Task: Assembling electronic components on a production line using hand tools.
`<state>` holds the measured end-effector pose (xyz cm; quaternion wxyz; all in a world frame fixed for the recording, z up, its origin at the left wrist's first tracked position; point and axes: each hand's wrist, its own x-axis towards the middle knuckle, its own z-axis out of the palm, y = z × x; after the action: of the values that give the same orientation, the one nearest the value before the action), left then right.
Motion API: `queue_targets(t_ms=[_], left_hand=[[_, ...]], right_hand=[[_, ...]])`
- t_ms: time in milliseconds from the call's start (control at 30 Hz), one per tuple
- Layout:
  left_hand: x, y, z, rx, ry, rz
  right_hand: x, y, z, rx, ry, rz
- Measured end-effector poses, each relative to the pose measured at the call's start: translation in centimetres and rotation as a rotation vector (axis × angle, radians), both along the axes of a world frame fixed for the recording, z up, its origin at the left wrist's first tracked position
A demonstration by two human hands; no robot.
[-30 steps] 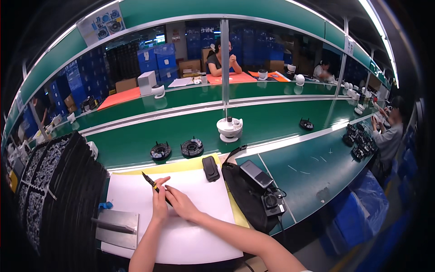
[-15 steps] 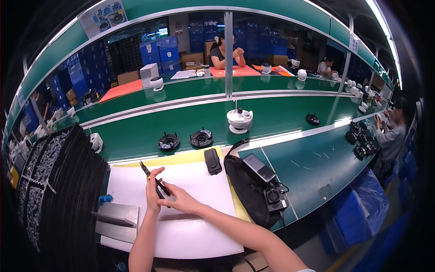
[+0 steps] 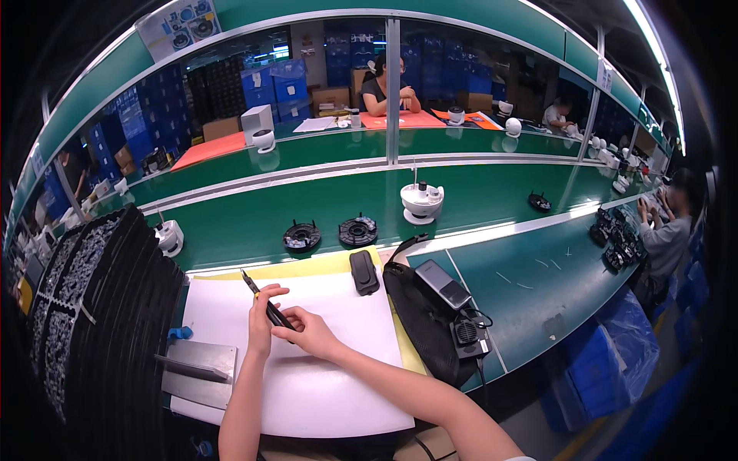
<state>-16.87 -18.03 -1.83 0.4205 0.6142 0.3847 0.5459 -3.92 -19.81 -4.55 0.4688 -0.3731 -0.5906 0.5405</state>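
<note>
Fingers of both your hands pinch one black tweezers point(image 3: 263, 301) over the white sheet point(image 3: 323, 369): your left hand point(image 3: 260, 323) wraps its middle, your right hand point(image 3: 309, 332) grips the lower end (tip aimed up-left). Beyond lie two black round parts point(image 3: 301, 236), one black case point(image 3: 364, 271) and one white dome point(image 3: 422, 203).

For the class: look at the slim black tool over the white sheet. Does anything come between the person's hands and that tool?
Nothing visible does. The left hand and the right hand both already grip the slim black tool directly, above the white sheet. The nearest other item, a small black case, lies apart to the right.
</note>
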Motion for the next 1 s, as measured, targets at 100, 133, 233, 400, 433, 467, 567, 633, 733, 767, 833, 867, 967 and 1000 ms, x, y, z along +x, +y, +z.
queue_targets(t_ms=[100, 133, 233, 400, 433, 467, 567, 633, 733, 767, 833, 867, 967, 1000], left_hand=[[0.2, -0.1, 0.2, 0.01, -0.007, 0.009], [0.3, -0.2, 0.3, 0.01, -0.007, 0.01], [0.1, -0.4, 0.5, -0.005, 0.055, 0.044], [0.3, 0.1, -0.3, 0.094, 0.078, 0.071], [0.4, 0.4, -0.9, 0.044, 0.007, 0.038], [0.3, 0.4, -1.3, 0.042, 0.009, 0.049], [0.4, 0.6, -2.1, 0.026, -0.038, 0.214], [0.3, 0.5, -2.0, -0.179, -0.103, 0.095], [0.4, 0.5, -1.5, -0.413, -0.136, -0.152], [0.5, 0.4, -1.6, -0.397, -0.177, -0.149], [0.5, 0.2, -1.4, -0.377, -0.239, -0.151], [0.4, 0.2, -1.5, -0.376, -0.242, -0.14], [0.1, 0.3, -1.8, -0.32, -0.271, -0.091], [-0.1, 0.3, -1.6, -0.332, -0.25, -0.126]], right_hand=[[-0.4, 0.0, -0.4, -0.022, 0.033, -0.019], [-0.5, 0.1, -0.5, -0.036, 0.052, -0.03], [-0.7, -0.3, -0.1, -0.063, 0.071, -0.024], [-0.4, 0.9, -1.3, -0.1, 0.21, -0.053], [-0.3, 1.3, -1.8, -0.123, 0.333, -0.056], [-0.5, 1.2, -1.4, -0.127, 0.334, -0.045], [-0.3, 0.9, 0.1, -0.181, 0.277, -0.056], [0.0, 0.9, 0.1, -0.171, 0.279, -0.037], [0.4, 1.2, -0.4, -0.15, 0.282, -0.003], [0.3, 1.2, -0.5, -0.141, 0.284, 0.016], [0.4, 1.2, -0.4, -0.136, 0.292, 0.057], [0.4, 1.1, -0.2, -0.131, 0.3, 0.091], [0.1, 1.1, 0.1, -0.112, 0.249, 0.113], [0.2, 1.1, 0.2, -0.117, 0.246, 0.127]])
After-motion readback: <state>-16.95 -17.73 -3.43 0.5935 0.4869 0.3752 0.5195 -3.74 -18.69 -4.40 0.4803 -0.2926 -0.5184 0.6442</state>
